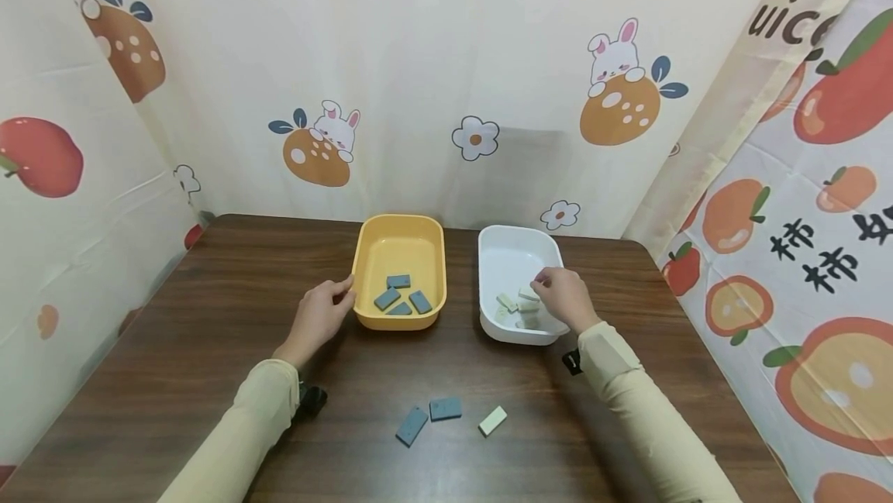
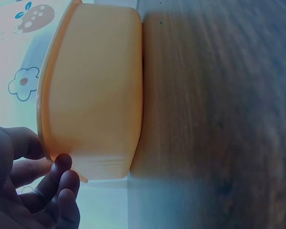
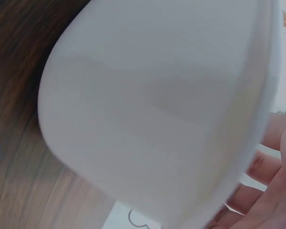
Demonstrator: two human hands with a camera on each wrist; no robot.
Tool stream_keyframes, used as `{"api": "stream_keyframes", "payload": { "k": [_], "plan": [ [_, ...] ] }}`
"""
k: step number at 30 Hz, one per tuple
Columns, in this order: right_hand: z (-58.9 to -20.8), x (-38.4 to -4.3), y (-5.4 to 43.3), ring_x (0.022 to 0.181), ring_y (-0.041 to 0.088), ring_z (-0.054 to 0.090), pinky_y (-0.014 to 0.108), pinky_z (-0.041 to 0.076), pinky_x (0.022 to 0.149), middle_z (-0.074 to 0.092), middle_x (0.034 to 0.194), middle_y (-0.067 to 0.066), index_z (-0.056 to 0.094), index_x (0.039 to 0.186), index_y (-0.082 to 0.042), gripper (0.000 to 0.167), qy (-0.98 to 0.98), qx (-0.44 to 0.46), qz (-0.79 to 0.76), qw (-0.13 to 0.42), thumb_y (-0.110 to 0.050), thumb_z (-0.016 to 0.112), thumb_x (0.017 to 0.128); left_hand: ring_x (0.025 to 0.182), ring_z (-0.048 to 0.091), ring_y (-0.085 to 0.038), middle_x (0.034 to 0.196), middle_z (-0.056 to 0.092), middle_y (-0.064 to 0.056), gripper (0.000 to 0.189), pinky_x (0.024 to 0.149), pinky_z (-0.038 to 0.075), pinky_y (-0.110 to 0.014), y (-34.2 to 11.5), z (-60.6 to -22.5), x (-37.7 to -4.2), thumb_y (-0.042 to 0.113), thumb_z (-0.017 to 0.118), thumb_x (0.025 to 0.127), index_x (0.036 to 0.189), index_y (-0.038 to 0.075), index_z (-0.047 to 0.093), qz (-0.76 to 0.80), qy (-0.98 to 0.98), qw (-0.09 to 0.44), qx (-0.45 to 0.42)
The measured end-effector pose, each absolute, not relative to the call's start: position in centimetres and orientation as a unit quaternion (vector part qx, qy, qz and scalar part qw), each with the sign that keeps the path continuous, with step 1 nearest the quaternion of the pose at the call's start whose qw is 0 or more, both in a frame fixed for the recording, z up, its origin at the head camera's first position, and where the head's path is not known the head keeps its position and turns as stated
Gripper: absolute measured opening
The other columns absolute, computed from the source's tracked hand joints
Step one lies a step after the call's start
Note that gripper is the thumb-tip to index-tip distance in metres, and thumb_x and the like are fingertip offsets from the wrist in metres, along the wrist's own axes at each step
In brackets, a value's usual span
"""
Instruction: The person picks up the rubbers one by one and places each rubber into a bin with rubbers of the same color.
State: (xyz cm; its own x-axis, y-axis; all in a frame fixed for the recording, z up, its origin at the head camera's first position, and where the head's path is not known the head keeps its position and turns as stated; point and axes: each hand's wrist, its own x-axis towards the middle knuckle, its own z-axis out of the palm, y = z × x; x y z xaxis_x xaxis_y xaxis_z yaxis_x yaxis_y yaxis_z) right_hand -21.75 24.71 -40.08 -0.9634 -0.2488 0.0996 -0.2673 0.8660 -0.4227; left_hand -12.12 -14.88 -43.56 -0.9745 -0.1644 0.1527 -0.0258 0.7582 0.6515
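My left hand (image 1: 323, 317) is at the near left side of the yellow bin (image 1: 401, 235). In the left wrist view its thumb and fingers pinch the rim of that bin. Several dark grey-blue blocks (image 1: 387, 298) lie inside the yellow bin. My right hand (image 1: 567, 298) reaches over the right rim of the white bin (image 1: 516, 238), fingertips low inside. Several pale yellow-green blocks (image 1: 528, 307) lie in there, one just beneath the fingertips. Whether these fingers hold a block cannot be made out, as the bin wall hides the tips in the right wrist view.
On the brown wooden table (image 1: 363, 379), in front of the bins, lie two grey-blue blocks (image 1: 412, 425) and one pale block (image 1: 492, 421). A printed curtain (image 1: 418, 61) hangs behind the table's far edge, with more printed cloth at both sides.
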Motion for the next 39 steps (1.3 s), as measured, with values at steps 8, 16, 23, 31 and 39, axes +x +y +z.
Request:
{"api": "stream_keyframes", "payload": {
  "k": [8, 16, 23, 31, 39],
  "plan": [
    [-39.8, -20.8, 26.4, 0.083, 0.029, 0.062, 0.044, 0.05, 0.074, 0.07, 0.094, 0.018, 0.071, 0.099, 0.001, 0.025, -0.959, 0.118, 0.253, 0.047, -0.02, 0.059, 0.095, 0.068, 0.047, -0.021, 0.093, 0.066, -0.015, 0.041, 0.062, 0.039, -0.028, -14.8, -43.5, -12.1, 0.02, 0.057, 0.096, 0.134, 0.006, 0.057, -0.346, -0.932, 0.101, 0.049],
    [-39.6, -20.1, 27.6, 0.082, 0.028, 0.06, 0.041, 0.049, 0.07, 0.069, 0.097, 0.021, 0.07, 0.101, 0.003, 0.026, -0.958, 0.102, 0.262, 0.055, -0.02, 0.059, 0.095, 0.069, 0.048, -0.021, 0.094, 0.066, -0.015, 0.041, 0.062, 0.039, -0.028, -14.8, -43.5, -12.2, 0.02, 0.057, 0.096, 0.135, 0.007, 0.057, -0.344, -0.933, 0.096, 0.051],
    [-40.0, -19.6, 28.8, 0.081, 0.028, 0.059, 0.035, 0.049, 0.067, 0.067, 0.1, 0.022, 0.068, 0.109, 0.004, 0.03, -0.958, 0.076, 0.275, 0.035, -0.022, 0.058, 0.096, 0.069, 0.048, -0.022, 0.094, 0.067, -0.014, 0.041, 0.064, 0.039, -0.03, -14.9, -43.7, -12.2, 0.02, 0.058, 0.095, 0.134, 0.007, 0.058, -0.341, -0.933, 0.106, 0.047],
    [-40.8, -19.2, 29.9, 0.082, 0.031, 0.063, 0.043, 0.05, 0.07, 0.069, 0.097, 0.023, 0.067, 0.106, 0.006, 0.03, -0.959, 0.071, 0.269, 0.049, -0.021, 0.06, 0.094, 0.073, 0.05, -0.023, 0.1, 0.068, -0.016, 0.04, 0.066, 0.04, -0.031, -14.9, -43.6, -12.3, 0.02, 0.058, 0.096, 0.134, 0.006, 0.057, -0.34, -0.934, 0.104, 0.045],
    [-41.9, -18.7, 30.3, 0.086, 0.032, 0.065, 0.047, 0.05, 0.077, 0.07, 0.1, 0.023, 0.066, 0.11, 0.008, 0.036, -0.962, 0.059, 0.264, 0.028, -0.024, 0.06, 0.094, 0.071, 0.05, -0.023, 0.097, 0.068, -0.016, 0.04, 0.065, 0.041, -0.031, -14.9, -43.7, -12.3, 0.019, 0.058, 0.095, 0.134, 0.006, 0.058, -0.343, -0.932, 0.109, 0.042]
  ]
}}
